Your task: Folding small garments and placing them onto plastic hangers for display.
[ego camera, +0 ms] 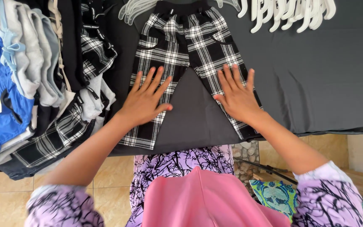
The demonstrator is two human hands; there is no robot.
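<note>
Pressing down flat, I have both hands on a pair of black-and-white plaid trousers (185,54) spread out on the dark grey tabletop (316,75), waistband away from me and the two legs splayed toward my body. My left hand (145,98) lies palm-down on the leg at the left of the view, its grip open with fingers spread and holding nothing; my right hand (237,96) lies the same way on the other leg, fingers fanned and flat against the cloth. The two hands sit well apart, with a wedge of bare grey tabletop showing between the legs. The cuffs reach close to the near edge of the tabletop. To the left, a heap of folded clothes (34,75) lies beside the trousers, with blue, pale grey, black and more plaid pieces in it. Along the far edge, white plastic hangers (290,12) are bunched together, some just beyond the waistband. Below the tabletop I see tan floor tiles (110,176) and my purple patterned sleeves.
</note>
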